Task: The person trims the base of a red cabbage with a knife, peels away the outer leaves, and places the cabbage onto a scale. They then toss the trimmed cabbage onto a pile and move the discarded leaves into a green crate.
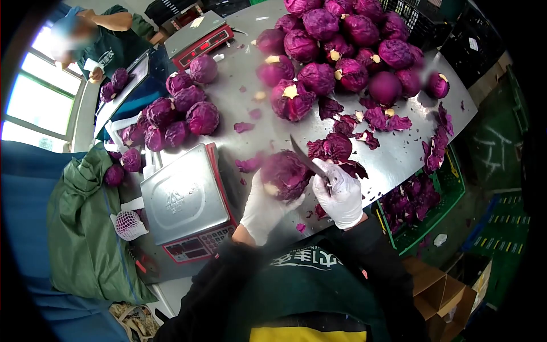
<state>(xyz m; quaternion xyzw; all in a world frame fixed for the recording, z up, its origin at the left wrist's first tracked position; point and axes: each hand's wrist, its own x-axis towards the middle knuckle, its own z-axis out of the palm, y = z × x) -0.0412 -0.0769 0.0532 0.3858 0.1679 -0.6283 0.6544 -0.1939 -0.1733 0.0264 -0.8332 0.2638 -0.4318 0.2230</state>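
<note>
My left hand (263, 206), in a white glove, grips a purple cabbage (285, 174) from below at the near edge of the steel table (250, 122). My right hand (340, 194), also gloved, holds a knife (306, 159) whose blade points up and left across the cabbage's right side. Loose purple leaves (333, 148) lie just behind the blade.
A large heap of cabbages (342, 51) fills the far right of the table; a smaller group (176, 114) lies left. A scale (182, 199) stands beside my left hand, another scale (199, 37) farther back. A green crate of leaf trimmings (419, 202) sits right. Another person (97, 40) works far left.
</note>
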